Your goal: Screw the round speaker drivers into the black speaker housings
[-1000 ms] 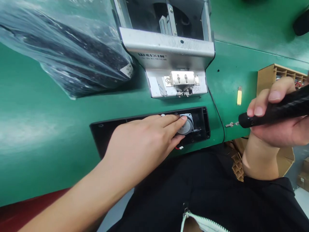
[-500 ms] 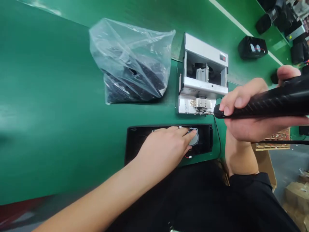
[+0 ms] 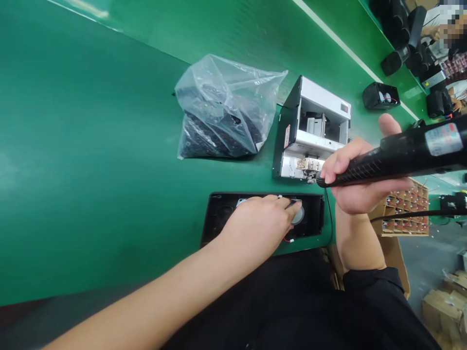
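Screwdriver (image 3: pixel 386 163), thick and black, is in the right hand (image 3: pixel 359 197), and I see fingers wrapped around it. Its nose is at the front of the silver machine (image 3: pixel 317 142); I can't tell if they touch. The left hand (image 3: pixel 260 221) lies over the long black case (image 3: pixel 215 218), fingertips on a round gray part (image 3: pixel 299 216) inside. I can't tell if it grips that part or only presses on it. A red wire with a white plug (image 3: pixel 291 240) shows near that hand. The case lies on the green table (image 3: pixel 109 170), between the machine and the person's body.
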Demonstrator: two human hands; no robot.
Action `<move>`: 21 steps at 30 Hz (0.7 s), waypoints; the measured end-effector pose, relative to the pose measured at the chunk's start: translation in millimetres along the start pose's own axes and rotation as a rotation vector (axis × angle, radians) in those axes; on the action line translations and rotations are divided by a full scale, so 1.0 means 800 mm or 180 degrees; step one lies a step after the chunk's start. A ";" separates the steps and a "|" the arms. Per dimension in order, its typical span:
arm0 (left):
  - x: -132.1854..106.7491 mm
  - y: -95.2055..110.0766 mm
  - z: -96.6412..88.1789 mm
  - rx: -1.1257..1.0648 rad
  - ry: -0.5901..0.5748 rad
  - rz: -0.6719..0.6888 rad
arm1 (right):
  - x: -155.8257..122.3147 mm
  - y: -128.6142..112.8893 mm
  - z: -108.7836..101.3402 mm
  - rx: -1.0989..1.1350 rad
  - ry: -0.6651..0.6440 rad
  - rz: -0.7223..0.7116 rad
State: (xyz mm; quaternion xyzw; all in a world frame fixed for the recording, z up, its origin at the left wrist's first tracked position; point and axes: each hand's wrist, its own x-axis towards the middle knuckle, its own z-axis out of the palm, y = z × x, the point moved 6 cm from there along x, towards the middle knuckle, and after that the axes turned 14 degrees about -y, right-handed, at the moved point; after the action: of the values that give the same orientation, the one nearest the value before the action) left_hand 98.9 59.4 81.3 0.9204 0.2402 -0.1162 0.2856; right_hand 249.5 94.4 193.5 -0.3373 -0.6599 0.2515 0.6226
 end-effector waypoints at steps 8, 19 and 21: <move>-0.007 -0.003 -0.003 -0.0109 0.0141 0.0084 | -0.021 -0.062 -0.021 0.0220 0.0159 0.0708; -0.007 -0.011 -0.001 -0.0176 -0.0100 -0.0108 | -0.079 -0.018 -0.019 0.0258 0.0225 0.0622; -0.008 -0.012 -0.001 -0.0196 -0.0068 -0.0132 | -0.082 -0.010 -0.019 0.0215 0.0210 0.0596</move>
State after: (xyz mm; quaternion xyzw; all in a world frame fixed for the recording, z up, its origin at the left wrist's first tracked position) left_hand 88.5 64.3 79.7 0.9048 0.2596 -0.1245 0.3139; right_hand 262.9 37.9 158.2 -0.3844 -0.5957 0.3194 0.6288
